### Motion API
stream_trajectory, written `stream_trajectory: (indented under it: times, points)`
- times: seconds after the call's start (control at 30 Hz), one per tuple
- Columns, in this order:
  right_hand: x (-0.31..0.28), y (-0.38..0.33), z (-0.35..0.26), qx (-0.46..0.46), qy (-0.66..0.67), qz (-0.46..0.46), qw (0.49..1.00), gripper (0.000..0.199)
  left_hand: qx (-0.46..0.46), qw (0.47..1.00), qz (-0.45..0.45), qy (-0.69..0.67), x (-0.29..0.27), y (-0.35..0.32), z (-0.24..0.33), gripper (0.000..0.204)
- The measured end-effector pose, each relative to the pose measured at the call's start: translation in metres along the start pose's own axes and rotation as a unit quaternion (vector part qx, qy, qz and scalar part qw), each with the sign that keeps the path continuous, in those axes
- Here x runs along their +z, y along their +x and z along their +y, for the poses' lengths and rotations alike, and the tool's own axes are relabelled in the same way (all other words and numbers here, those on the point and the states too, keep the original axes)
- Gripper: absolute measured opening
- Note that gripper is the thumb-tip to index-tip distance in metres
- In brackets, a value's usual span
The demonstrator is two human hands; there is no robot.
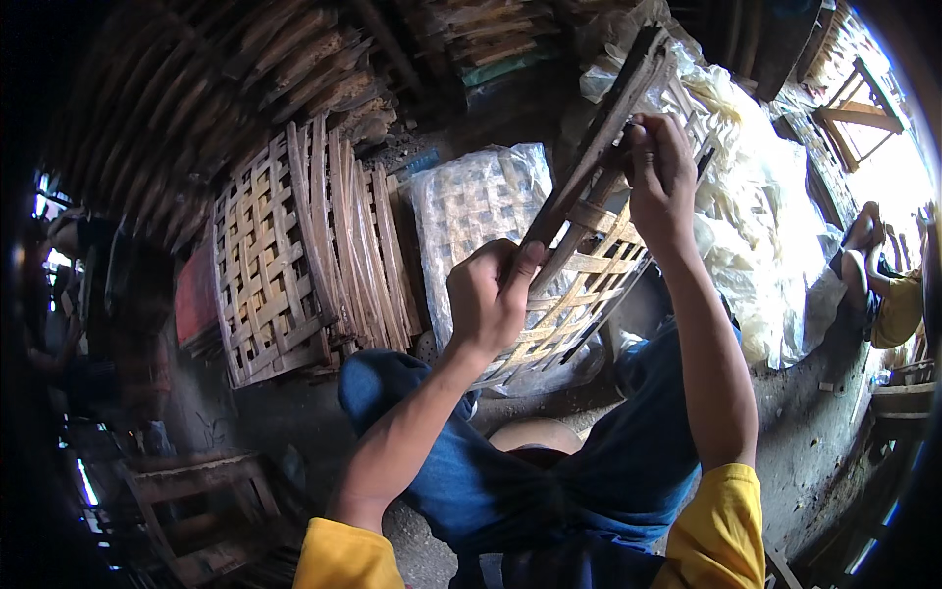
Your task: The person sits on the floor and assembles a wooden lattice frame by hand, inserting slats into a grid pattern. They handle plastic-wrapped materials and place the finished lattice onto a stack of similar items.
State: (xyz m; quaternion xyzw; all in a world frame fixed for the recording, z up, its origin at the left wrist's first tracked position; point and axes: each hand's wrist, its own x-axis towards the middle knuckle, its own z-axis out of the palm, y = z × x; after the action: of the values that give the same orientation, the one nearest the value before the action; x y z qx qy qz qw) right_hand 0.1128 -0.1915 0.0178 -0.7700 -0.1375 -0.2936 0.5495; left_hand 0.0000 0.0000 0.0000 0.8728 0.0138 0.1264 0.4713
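A woven bamboo panel (587,280) with an open lattice stands tilted in front of me, above my knees. Its dark wooden edge bars (581,187) slope up to the right. My left hand (491,302) is closed round the lower end of this edge, thumb on top. Higher up, my right hand (665,182) is pinched against the same edge, fingers curled. Whatever lies between its fingertips is too dark and small to make out.
Left of centre, several similar lattice panels (257,260) lean in a stack. A plastic-wrapped panel (481,201) lies behind the held one. Crumpled clear plastic sheeting (760,226) heaps up at right. A wooden stool (201,506) stands at lower left; another person (888,290) sits far right.
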Motion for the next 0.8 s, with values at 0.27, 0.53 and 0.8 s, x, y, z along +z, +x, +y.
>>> stream_trajectory:
  times: [0.27, 0.53, 0.8]
  points:
    - [-0.01, 0.012, -0.006, -0.147, -0.06, -0.132, 0.978, 0.008, -0.003, 1.0, 0.006, -0.026, -0.004, 0.003, -0.016, 0.06]
    - [-0.027, 0.01, 0.006, -0.175, -0.1, -0.212, 0.956, 0.008, -0.015, 0.991, -0.015, -0.134, 0.009, -0.003, -0.027, 0.059]
    - [-0.036, 0.01, 0.018, -0.182, -0.121, -0.048, 0.975, 0.006, -0.023, 0.988, -0.044, -0.146, 0.016, -0.004, -0.018, 0.057]
